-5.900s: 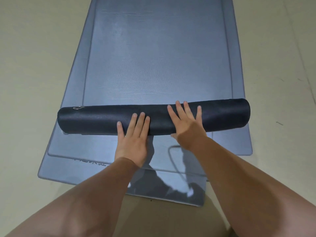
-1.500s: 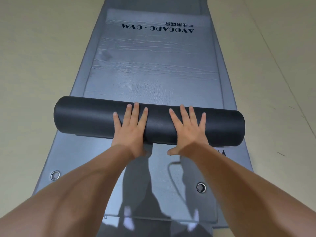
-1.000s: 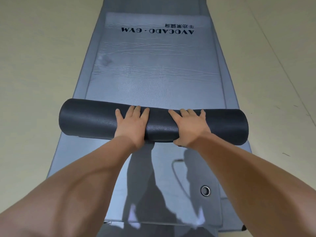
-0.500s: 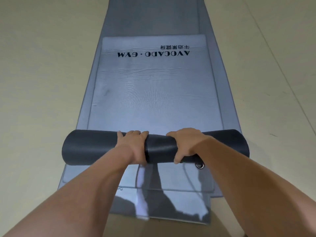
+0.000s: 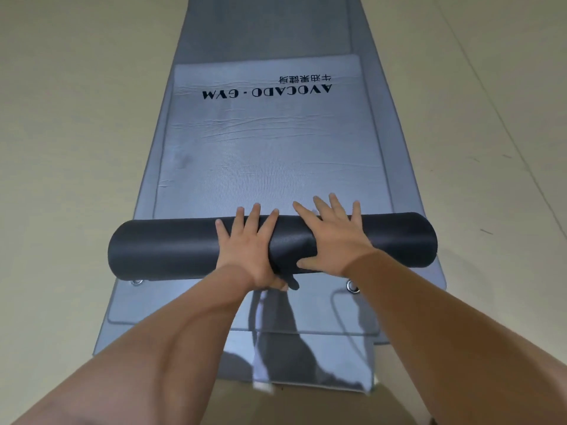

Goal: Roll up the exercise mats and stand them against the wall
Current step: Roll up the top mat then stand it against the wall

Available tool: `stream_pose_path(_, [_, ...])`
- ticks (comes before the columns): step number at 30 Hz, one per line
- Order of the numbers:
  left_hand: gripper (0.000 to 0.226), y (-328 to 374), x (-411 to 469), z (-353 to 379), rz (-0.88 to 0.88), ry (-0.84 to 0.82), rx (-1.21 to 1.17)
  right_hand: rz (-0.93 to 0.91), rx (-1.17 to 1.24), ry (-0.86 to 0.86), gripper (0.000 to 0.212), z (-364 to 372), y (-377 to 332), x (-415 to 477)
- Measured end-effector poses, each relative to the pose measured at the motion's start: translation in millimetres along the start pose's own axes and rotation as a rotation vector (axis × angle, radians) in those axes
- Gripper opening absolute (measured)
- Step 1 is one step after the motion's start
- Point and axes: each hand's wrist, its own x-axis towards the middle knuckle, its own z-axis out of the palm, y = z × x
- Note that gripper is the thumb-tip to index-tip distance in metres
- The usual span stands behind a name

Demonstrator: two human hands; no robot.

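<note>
A dark roll of mat [image 5: 171, 250] lies crosswise on a stack of flat grey exercise mats. Its unrolled part [image 5: 270, 154] stretches away from me and carries the upside-down print "AVOCADO · GYM". My left hand [image 5: 248, 243] and my right hand [image 5: 331, 237] press flat on top of the roll near its middle, fingers spread and pointing forward, thumbs on the near side. Neither hand wraps around the roll.
More grey mats [image 5: 337, 363] lie stacked under the roll, with metal eyelets [image 5: 352, 286] near the front. Beige floor [image 5: 67, 148] runs along both sides. No wall is in view.
My hands went from curled over the roll's top to flat with fingers spread. The roll has turned forward toward the printed end, and it is thicker than several seconds ago.
</note>
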Motion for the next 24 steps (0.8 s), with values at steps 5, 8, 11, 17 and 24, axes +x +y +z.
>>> stream_pose_path(5, [0.15,-8,42,-33,-0.035,-0.065,-0.184,-0.023,-0.143,0.435,0.1,34,3,-23])
stream_pose_path(8, [0.134,-16,57,-44,-0.045,-0.052,-0.409,0.022,-0.228,0.353,0.112,50,6,-25])
stream_pose_path(11, [0.113,-14,57,-40,-0.019,0.08,-0.342,0.1,-0.263,0.175,0.144,50,8,-16])
stream_pose_path(17, [0.096,6,29,6,0.026,0.384,-0.128,0.077,-0.173,0.075,0.158,3,29,40])
stream_pose_path(24, [0.159,-18,71,-13,0.034,0.103,0.059,0.047,-0.197,0.132,0.153,-10,35,68])
